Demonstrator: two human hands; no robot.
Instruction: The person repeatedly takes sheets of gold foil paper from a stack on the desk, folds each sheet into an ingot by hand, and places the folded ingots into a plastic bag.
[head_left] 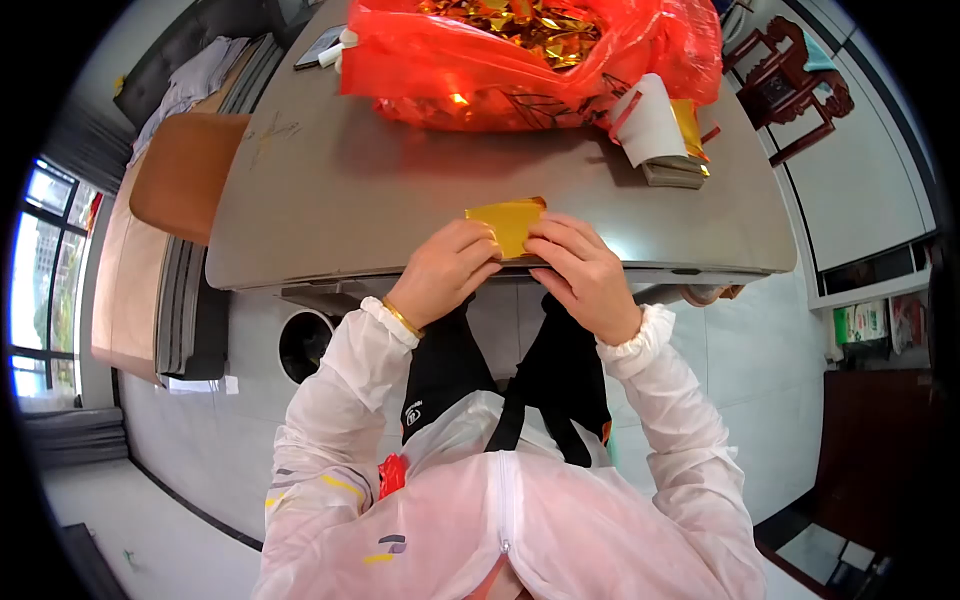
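A sheet of gold foil paper is held between both hands at the front edge of the grey table. The fingers of my left hand are closed on its left side. On its right side, my right hand pinches the sheet, with the thumb underneath. The sheet's upper right corner looks slightly curled. Beyond it stands a red plastic bag with many shiny gold foil pieces inside. To the right of the bag lies a stack of paper sheets with a white curled sheet on top.
A brown chair stands at the table's left side. On the floor below is a dark-lined bin. A carved wooden chair is at the far right. A phone-like flat object lies at the back left of the table.
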